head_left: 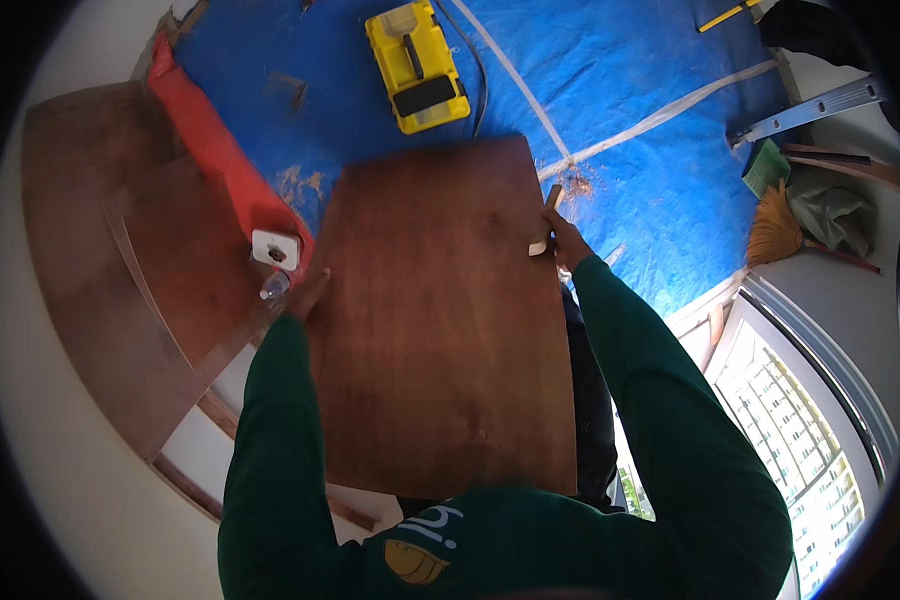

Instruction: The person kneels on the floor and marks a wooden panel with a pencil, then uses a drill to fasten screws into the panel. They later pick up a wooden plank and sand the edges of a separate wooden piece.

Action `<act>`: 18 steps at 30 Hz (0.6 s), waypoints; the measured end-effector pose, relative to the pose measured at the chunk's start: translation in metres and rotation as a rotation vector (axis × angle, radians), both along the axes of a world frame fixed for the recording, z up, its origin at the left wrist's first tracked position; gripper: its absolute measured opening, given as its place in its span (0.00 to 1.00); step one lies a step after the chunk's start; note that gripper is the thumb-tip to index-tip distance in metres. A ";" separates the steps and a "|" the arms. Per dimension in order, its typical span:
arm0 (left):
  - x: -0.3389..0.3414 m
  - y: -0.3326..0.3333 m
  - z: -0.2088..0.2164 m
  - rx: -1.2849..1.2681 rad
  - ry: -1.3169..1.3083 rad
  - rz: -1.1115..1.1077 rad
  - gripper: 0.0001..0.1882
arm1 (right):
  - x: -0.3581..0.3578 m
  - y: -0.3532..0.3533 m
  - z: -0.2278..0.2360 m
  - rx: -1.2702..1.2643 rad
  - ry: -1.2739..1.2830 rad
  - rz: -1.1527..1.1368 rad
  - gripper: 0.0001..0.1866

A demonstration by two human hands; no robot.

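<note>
A large brown wooden panel (440, 330) lies in front of my body, its near edge close to my chest. My left hand (305, 297) grips the panel's left edge, the thumb on top and the other fingers mostly hidden at the side. At the right edge, my right hand (568, 243) closes round a narrow tan piece (554, 197) with a pale, flat end resting by the panel's face; its exact kind cannot be made out. A clear plastic bottle (274, 287) and a small white square box (276, 250) are just beyond my left hand.
More brown boards (90, 230) lean along the left wall, beside red sheeting (210, 130). A yellow case (420, 70) sits on the blue floor sheet (610, 70). On the right are a broom (775, 228), a green dustpan (766, 166), a metal ladder (815, 108) and a window (790, 430).
</note>
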State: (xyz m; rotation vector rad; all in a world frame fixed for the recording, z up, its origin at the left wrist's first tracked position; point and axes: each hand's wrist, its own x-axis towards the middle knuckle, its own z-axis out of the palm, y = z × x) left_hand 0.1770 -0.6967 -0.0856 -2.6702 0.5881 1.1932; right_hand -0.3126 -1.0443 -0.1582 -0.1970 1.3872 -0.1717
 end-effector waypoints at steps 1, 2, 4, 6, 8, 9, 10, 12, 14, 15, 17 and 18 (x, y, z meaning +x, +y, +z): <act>-0.009 0.009 -0.001 -0.023 -0.033 -0.057 0.64 | 0.006 0.004 -0.011 -0.049 0.186 0.160 0.34; -0.013 0.013 0.002 -0.047 0.003 -0.062 0.64 | 0.002 0.011 -0.014 -0.133 0.191 0.213 0.33; -0.030 0.020 0.015 -0.144 0.094 0.070 0.57 | -0.008 0.019 -0.014 -0.244 0.356 0.327 0.32; -0.050 0.026 0.036 -0.262 0.188 0.357 0.47 | -0.029 0.021 0.006 -0.222 0.324 0.311 0.32; -0.068 0.027 0.056 -0.094 0.067 0.350 0.46 | -0.043 0.014 0.037 -0.275 0.308 0.307 0.31; -0.077 0.025 0.066 0.023 0.029 0.347 0.46 | -0.054 0.011 0.058 -0.312 0.314 0.314 0.31; -0.084 0.024 0.078 -0.070 -0.009 0.258 0.46 | -0.061 0.004 0.080 -0.339 0.348 0.322 0.30; -0.090 0.020 0.110 -0.114 -0.070 0.139 0.47 | -0.060 -0.010 0.121 -0.463 0.311 0.303 0.29; -0.088 0.006 0.149 -0.203 -0.069 0.166 0.46 | -0.057 -0.021 0.163 -0.521 0.282 0.281 0.27; -0.083 -0.007 0.170 -0.209 -0.076 0.201 0.44 | -0.051 -0.035 0.182 -0.538 0.255 0.259 0.26; -0.086 -0.026 0.220 -0.299 -0.256 0.142 0.42 | -0.042 -0.049 0.226 -0.624 0.099 0.113 0.25; -0.082 -0.039 0.247 -0.390 -0.288 0.174 0.41 | -0.038 -0.064 0.252 -0.644 0.043 0.107 0.22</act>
